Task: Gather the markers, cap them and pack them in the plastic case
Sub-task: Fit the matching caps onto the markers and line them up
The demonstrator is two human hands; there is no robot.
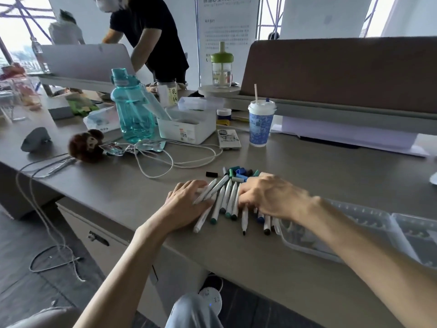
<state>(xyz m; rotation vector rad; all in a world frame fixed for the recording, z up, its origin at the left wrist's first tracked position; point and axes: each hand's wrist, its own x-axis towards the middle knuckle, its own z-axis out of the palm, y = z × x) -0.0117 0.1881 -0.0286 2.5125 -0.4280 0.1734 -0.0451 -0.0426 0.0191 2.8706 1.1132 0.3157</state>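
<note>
Several white-barrelled markers (pixel 225 200) lie side by side on the grey desk, uncapped, tips towards me. My left hand (pixel 186 202) rests palm down against their left side, fingers on the outermost markers. My right hand (pixel 272 197) lies flat over the right part of the bunch, fingers spread; a few markers (pixel 267 223) stick out beneath it. A heap of loose caps (pixel 238 172), blue, teal and grey, sits just behind the markers, and one black cap (pixel 211 174) lies apart on the left. The clear plastic case (pixel 369 223) lies open to the right, partly hidden by my right forearm.
White cables (pixel 175 159) loop across the desk behind the markers. Further back stand a teal water bottle (pixel 132 110), a white box (pixel 189 126), a blue paper cup with a straw (pixel 260 124) and a plush toy (pixel 85 145). A person in black leans over the far desk.
</note>
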